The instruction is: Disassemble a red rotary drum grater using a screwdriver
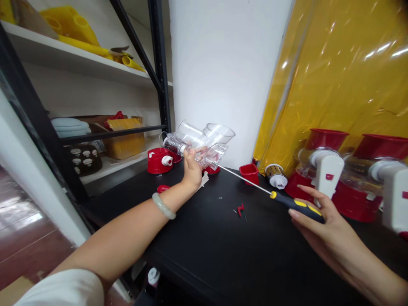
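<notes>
My left hand is closed around a clear plastic grater housing and holds it tilted above the black table. In my right hand is a long screwdriver with a dark blue and yellow handle. Its shaft runs left, and the tip meets the housing's near lower part; the exact contact is too small to make out. Below the shaft lie a small red plastic part and a few tiny screws. Behind my left hand are a red base and a perforated drum.
Two red-and-white rotary graters stand at the right, by yellow plastic sheeting. A red hopper and a metal grating drum sit at the table's back. A black-framed shelf borders the left side.
</notes>
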`<state>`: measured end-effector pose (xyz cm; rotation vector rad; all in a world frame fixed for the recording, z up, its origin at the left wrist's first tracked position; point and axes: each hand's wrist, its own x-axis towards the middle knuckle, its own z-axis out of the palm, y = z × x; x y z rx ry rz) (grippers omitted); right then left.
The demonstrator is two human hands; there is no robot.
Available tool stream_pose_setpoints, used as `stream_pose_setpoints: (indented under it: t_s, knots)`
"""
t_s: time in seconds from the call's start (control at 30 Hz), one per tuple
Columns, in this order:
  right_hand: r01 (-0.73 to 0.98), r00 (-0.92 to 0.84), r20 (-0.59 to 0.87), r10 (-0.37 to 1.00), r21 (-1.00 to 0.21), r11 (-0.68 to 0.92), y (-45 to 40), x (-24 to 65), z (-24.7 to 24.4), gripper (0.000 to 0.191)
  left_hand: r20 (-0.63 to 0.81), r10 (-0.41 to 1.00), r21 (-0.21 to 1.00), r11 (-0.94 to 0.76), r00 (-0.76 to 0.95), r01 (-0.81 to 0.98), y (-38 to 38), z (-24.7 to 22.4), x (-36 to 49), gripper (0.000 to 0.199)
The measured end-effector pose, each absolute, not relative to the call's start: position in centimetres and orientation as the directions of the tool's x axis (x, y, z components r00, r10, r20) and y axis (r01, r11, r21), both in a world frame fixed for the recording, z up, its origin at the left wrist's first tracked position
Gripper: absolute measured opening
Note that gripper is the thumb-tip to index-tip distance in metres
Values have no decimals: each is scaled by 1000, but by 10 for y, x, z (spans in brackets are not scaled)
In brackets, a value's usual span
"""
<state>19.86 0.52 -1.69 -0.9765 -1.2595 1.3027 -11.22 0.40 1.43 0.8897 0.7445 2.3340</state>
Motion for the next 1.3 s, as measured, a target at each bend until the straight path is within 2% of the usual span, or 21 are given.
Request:
stream_pose_setpoints:
  t_s: [0.07, 0.13, 0.23, 0.3, 0.4, 0.57, 0.63, 0.77, 0.93, 1.0, 1.13, 1.3]
  knots:
    - [-243, -134, 27, 991, -970, -6, 3, 197, -13, 85, 429, 638, 647, -711, -640, -275, 3, 15, -112, 50]
    - [-287, -193, -61, 979, -951, -116, 0, 195, -10, 76, 433, 630, 641, -718, -645, -272, 3, 17, -111, 48]
    - [-165, -331, -168, 928, -958, -232, -3, 195, -10, 67, 428, 619, 636, -724, -658, -267, 2, 18, -111, 47]
    - [-40, -390, -169, 905, -979, -200, -4, 196, -14, 61, 425, 621, 642, -719, -658, -264, 2, 18, -111, 46]
    - [37, -403, -85, 911, -996, -77, -1, 199, -20, 51, 430, 620, 643, -721, -656, -259, 3, 17, -111, 44]
    - [191, -325, 170, 930, -952, 241, 11, 206, -28, 54, 447, 610, 631, -734, -654, -252, 3, 16, -112, 48]
    - [230, -312, 215, 925, -928, 294, 15, 209, -30, 57, 456, 610, 633, -734, -648, -246, 3, 16, -112, 49]
    - [249, -346, 146, 927, -938, 241, 15, 209, -32, 64, 470, 604, 631, -740, -644, -233, 4, 16, -112, 50]
    - [105, -423, -55, 904, -994, -11, 5, 204, -26, 58, 470, 600, 626, -744, -647, -235, 5, 15, -113, 53]
    - [71, -450, -87, 889, -996, -62, 3, 202, -23, 57, 465, 599, 633, -740, -651, -228, 5, 15, -113, 54]
    - [83, -452, -61, 890, -996, -27, 5, 203, -23, 53, 465, 600, 645, -734, -651, -215, 5, 15, -113, 54]
    - [159, -315, 179, 932, -958, 238, 11, 209, -30, 56, 477, 600, 641, -737, -642, -213, 4, 16, -112, 52]
